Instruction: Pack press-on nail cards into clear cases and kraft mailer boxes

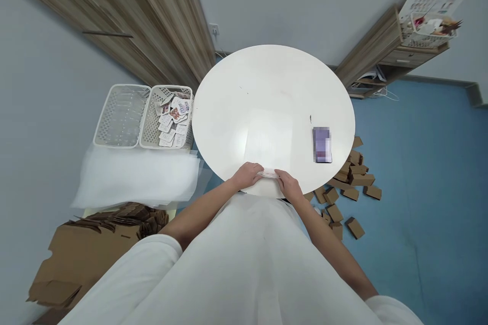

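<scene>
Together, the fingers of the left hand (pixel 247 175) and right hand (pixel 288 184) pinch opposite ends of a small translucent packet (pixel 269 174) at the near edge of the round white table (pixel 267 91). A pixelated phone-like object (pixel 322 145) lies on the table's right side. Beyond, right of the table, small brown boxes (pixel 354 227) are scattered; left of it sit two white baskets (pixel 147 114), one holding printed cards (pixel 175 118).

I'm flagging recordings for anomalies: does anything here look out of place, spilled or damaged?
The small cardboard boxes look untidy: they lie loose at mixed angles on the blue floor, not stacked. A small dark mark also interrupts the white tabletop; whether it's dirt or damage, I can't tell.
</scene>
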`<state>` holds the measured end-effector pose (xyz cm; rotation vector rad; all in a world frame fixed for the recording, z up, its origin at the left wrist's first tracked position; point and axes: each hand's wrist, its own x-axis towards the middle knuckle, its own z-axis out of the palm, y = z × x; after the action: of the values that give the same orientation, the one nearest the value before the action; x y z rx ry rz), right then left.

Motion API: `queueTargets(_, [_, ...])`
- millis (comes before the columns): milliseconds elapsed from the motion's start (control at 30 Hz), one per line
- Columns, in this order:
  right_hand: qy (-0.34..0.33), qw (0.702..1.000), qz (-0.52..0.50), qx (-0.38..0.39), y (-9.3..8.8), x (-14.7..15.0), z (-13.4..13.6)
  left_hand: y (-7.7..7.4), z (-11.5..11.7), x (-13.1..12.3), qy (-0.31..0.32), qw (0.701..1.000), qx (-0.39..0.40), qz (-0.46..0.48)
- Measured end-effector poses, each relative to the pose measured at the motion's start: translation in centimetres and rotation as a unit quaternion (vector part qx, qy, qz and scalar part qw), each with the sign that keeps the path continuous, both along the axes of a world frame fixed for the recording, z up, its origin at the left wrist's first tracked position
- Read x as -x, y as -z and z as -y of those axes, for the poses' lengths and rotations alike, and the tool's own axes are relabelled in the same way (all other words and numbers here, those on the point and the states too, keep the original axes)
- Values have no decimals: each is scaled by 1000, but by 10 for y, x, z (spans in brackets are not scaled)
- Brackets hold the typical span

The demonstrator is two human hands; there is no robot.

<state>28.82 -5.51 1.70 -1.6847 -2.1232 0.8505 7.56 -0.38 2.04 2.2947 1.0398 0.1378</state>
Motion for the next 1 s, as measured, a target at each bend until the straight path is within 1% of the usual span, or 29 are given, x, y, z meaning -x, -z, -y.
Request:
queueTargets(100, [22,999,-22,43,-5,5,9,-1,7,9,-41,998,39,41])
queueTargets(200, [52,995,-46,73,-8,5,10,-4,6,14,-79,989,94,82])
queueTargets(300, [94,987,-88,98,-5,1,1,-8,-6,14,-88,982,130,103])
queueTargets(367, [115,979,-124,116,-2,-2,-10,-7,-17,13,-87,979,148,107])
queueTargets(467, [128,970,-156,136,4,-5,-27,-1,-35,12,-99,973,184,100])
queueTargets(567, [138,968,-152,146,9,-3,-42,6,-47,12,-127,966,216,59])
queueTargets(600, [140,968,-145,151,11,-2,-46,7,-48,12,-143,966,212,38])
queueTargets(633, [141,968,-136,157,12,-1,-49,7,-49,12,-163,968,191,15])
queueTargets(667, [142,968,-129,162,14,0,-51,6,-48,12,-184,971,154,-9])
queueTargets(733, [144,968,-119,170,18,2,-54,2,-42,10,-209,976,45,-44])
queueTargets(767, [145,968,-115,172,20,3,-54,-1,-37,9,-200,978,-9,-52])
queueTargets(800, [146,968,-112,172,22,4,-55,-4,-32,7,-175,982,-53,-54])
queueTargets(833, [145,968,-109,172,23,5,-55,-6,-27,5,-132,987,-81,-49])
queueTargets(900, [142,970,-101,172,25,7,-56,-9,-18,1,-35,994,-99,-43])
queueTargets(933, [139,970,-100,171,25,7,-56,-8,-15,-1,-1,994,-97,-48])
queueTargets(967, [137,971,-99,170,26,8,-57,-6,-12,-3,18,994,-90,-58])
queueTargets(1000, [134,972,-99,168,26,9,-58,-4,-11,-5,24,994,-83,-71])
